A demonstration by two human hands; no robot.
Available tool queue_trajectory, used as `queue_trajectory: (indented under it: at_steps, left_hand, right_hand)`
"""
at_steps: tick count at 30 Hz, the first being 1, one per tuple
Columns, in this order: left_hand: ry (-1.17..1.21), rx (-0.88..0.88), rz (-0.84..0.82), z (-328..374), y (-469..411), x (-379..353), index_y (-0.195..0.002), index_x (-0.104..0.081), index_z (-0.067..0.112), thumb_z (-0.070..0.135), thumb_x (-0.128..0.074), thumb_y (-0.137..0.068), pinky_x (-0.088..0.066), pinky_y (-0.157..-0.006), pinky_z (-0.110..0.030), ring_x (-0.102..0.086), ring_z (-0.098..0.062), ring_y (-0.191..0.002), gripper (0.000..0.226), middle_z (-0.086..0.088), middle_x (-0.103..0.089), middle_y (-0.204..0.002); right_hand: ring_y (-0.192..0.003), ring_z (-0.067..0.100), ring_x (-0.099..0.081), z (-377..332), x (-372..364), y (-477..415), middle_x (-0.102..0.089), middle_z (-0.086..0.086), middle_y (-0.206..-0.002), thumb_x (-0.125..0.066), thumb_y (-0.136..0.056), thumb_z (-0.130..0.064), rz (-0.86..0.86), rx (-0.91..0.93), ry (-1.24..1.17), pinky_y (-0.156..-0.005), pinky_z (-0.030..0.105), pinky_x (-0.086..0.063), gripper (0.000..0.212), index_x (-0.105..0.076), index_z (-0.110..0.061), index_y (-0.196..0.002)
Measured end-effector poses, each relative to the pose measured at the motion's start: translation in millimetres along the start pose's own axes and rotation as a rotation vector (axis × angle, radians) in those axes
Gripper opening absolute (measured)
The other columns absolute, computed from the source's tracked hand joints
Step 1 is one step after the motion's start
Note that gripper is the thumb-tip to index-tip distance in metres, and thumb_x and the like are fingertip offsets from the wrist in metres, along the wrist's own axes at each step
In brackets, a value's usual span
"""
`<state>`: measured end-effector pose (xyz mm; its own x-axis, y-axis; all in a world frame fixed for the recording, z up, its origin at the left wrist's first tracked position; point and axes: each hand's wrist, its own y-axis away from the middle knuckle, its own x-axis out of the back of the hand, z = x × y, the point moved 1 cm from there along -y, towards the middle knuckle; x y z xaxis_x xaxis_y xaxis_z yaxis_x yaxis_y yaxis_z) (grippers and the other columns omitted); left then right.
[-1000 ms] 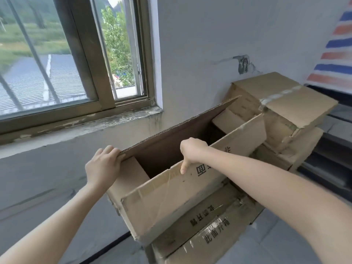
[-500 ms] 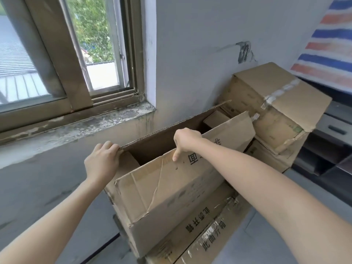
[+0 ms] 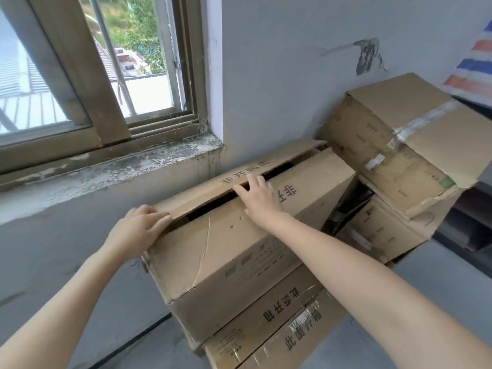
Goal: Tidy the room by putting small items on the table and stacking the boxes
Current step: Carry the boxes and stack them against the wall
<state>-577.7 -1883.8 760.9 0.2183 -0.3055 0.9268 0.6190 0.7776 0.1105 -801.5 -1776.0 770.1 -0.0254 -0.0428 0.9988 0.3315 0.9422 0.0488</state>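
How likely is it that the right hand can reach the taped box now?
Probably yes: the right hand rests on the front flap, and nothing stands between it and the taped box.

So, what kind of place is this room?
Most likely a storeroom or unused room on an upper floor: worn cardboard boxes are piled against a bare grey wall, next to a window with a stained sill that looks out over rooftops.

I see top box (image 3: 229, 307): flaps nearly closed, dark gap between. I read left hand (image 3: 138, 230) flat on far flap (image 3: 250, 171), left end. I read right hand (image 3: 259, 201) on near flap (image 3: 306, 198), fingers (image 3: 255, 182) straight, tips at gap. Beneath: lower box (image 3: 279, 326), printed characters. Just right: taped box (image 3: 399, 145). Above-left: window (image 3: 80, 75).
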Motion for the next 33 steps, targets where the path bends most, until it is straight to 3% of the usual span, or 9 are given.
queue_trajectory:
  at_steps: [2,4,7,14,20,24,27,30,33]
  left_hand:
    - [-0.123,0.028,-0.090,6.1,17.7,-17.4,-0.135,-0.048,0.026,0.050,-0.034,-0.096,-0.031,-0.103,-0.033,-0.032,-0.021,-0.132,0.048,-0.001,-0.039,-0.141]
    - [-0.259,0.097,-0.069,13.7,34.4,-43.9,-0.148,-0.024,0.022,0.061,-0.030,-0.092,-0.019,-0.111,-0.037,-0.016,-0.020,-0.142,0.068,-0.001,-0.020,-0.153]
    - [-0.207,0.223,0.008,31.0,48.8,-79.8,-0.151,-0.001,0.013,0.069,-0.026,-0.088,-0.003,-0.115,-0.048,0.006,-0.025,-0.146,0.088,-0.003,0.002,-0.159]
    - [-0.060,0.249,0.107,25.3,38.5,-85.2,-0.151,-0.007,0.014,0.061,-0.034,-0.090,-0.007,-0.115,-0.054,0.007,-0.025,-0.146,0.082,-0.002,0.000,-0.159]
    - [-0.047,0.213,0.115,13.9,24.8,-77.5,-0.148,-0.016,0.011,0.057,-0.040,-0.090,-0.010,-0.115,-0.054,0.002,-0.028,-0.145,0.078,-0.005,-0.009,-0.157]
    - [0.010,0.201,0.178,14.1,30.3,-79.4,-0.149,-0.019,0.013,0.050,-0.041,-0.093,-0.009,-0.115,-0.050,0.000,-0.024,-0.145,0.070,-0.003,-0.012,-0.157]
    - [0.081,0.198,0.221,12.2,32.4,-79.9,-0.148,-0.024,0.015,0.044,-0.043,-0.094,-0.009,-0.115,-0.049,-0.003,-0.022,-0.146,0.064,-0.002,-0.016,-0.157]
    - [0.114,0.191,0.235,10.4,32.2,-79.9,-0.147,-0.027,0.015,0.039,-0.044,-0.095,-0.009,-0.114,-0.050,-0.003,-0.021,-0.146,0.060,-0.002,-0.018,-0.156]
    - [0.138,0.177,0.255,9.1,31.3,-79.2,-0.144,-0.032,0.012,0.035,-0.046,-0.095,-0.008,-0.113,-0.052,-0.006,-0.024,-0.145,0.056,-0.004,-0.022,-0.155]
  right_hand:
    - [-0.137,0.034,-0.016,10.0,-23.7,22.3,-0.012,0.017,-0.152,-0.053,-0.090,-0.013,0.021,-0.096,-0.141,-0.107,0.043,-0.027,0.056,-0.030,-0.022,-0.141]
    - [-0.142,0.034,-0.008,14.9,-42.4,35.4,-0.006,0.015,-0.155,-0.050,-0.093,-0.026,0.040,-0.268,-0.239,-0.112,0.048,-0.021,0.059,-0.023,-0.026,-0.145]
    - [-0.144,0.035,0.002,13.4,-63.6,45.6,0.001,0.014,-0.157,-0.043,-0.094,-0.044,0.040,-0.490,-0.349,-0.113,0.054,-0.014,0.063,-0.015,-0.028,-0.148]
    - [-0.144,0.032,0.007,10.1,-75.3,41.9,0.000,0.017,-0.156,-0.040,-0.095,-0.046,0.143,-0.539,-0.478,-0.115,0.045,-0.016,0.065,-0.015,-0.022,-0.149]
    - [-0.144,0.034,0.001,9.7,-73.9,25.5,-0.009,0.021,-0.155,-0.032,-0.096,-0.050,0.101,-0.519,-0.354,-0.117,0.040,-0.004,0.066,-0.013,-0.016,-0.149]
    - [-0.144,0.031,0.008,16.8,-71.7,40.0,0.002,0.017,-0.157,-0.034,-0.094,-0.054,0.049,-0.450,-0.416,-0.116,0.043,-0.008,0.071,-0.004,-0.022,-0.150]
    - [-0.145,0.028,0.010,14.0,-77.2,70.0,0.010,0.013,-0.157,-0.035,-0.095,-0.052,0.106,-0.413,-0.457,-0.116,0.044,-0.007,0.070,-0.001,-0.027,-0.150]
    - [-0.145,0.026,0.005,0.6,-97.2,113.9,0.007,0.010,-0.157,-0.030,-0.091,-0.054,0.202,-0.474,-0.524,-0.116,0.043,-0.010,0.069,-0.007,-0.026,-0.150]
    - [-0.145,0.025,-0.001,-11.1,-121.1,155.1,0.002,0.009,-0.157,-0.029,-0.087,-0.053,0.181,-0.610,-0.615,-0.115,0.041,-0.014,0.071,-0.012,-0.024,-0.150]
